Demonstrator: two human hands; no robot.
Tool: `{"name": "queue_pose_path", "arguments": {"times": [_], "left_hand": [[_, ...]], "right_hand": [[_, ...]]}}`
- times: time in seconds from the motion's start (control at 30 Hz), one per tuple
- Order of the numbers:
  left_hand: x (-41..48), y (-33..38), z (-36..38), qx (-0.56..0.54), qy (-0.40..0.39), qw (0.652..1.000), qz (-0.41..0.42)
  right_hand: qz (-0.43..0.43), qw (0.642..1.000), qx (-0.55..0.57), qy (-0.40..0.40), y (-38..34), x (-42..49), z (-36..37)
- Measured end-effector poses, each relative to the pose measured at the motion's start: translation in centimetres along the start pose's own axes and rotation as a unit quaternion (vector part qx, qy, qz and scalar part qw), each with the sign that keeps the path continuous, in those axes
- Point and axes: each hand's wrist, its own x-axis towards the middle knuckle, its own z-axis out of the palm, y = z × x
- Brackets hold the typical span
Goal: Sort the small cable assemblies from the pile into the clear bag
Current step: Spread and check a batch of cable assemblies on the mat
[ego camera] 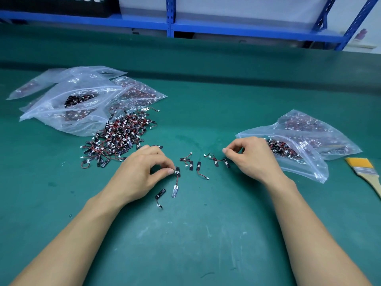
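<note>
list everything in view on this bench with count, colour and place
pile of cable assemblies: one heap, black with red wires and white plugs, left of centre
loose cable assemblies: about eight, same colours, between the hands
left clear bags: several, overlapping, part filled, far left
right clear bags: two, part filled, right side
brush: one, yellow bristles, right edge
mat: one, green, under everything
shelving: blue, at the back
left hand: pinches one loose assembly
right hand: fingers curled, at the front right bag's mouth; contents unclear
</note>
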Motion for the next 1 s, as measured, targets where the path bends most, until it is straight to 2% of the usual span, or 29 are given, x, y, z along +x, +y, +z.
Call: {"name": "queue_pose_path", "arguments": {"times": [0.23, 0.5, 0.83, 0.9, 1.0], "left_hand": [[0.1, 0.1, 0.1, -0.014, -0.009, 0.999, 0.029], [0.0, 0.3, 0.7, 0.028, -0.01, 1.0, -0.003], [0.1, -0.7, 0.1, 0.07, 0.069, 0.994, -0.055], [0.2, -0.5, -0.1, 0.065, 0.093, 0.993, -0.043], [0.4, 0.5, -0.3, 0.01, 0.088, 0.996, 0.031]], "right_hand": [[0.0, 1.0, 0.012, -0.001, 0.1, 0.0, -0.1], [0.001, 1.0, 0.006, -0.004, 0.0, 0.0, -0.1], [0.005, 1.0, 0.004, -0.005, -0.1, 0.0, 0.0], [0.007, 1.0, 0.007, -0.006, 0.0, 0.0, 0.1], [0.007, 1.0, 0.007, -0.011, 0.0, 0.0, 0.1]]}}
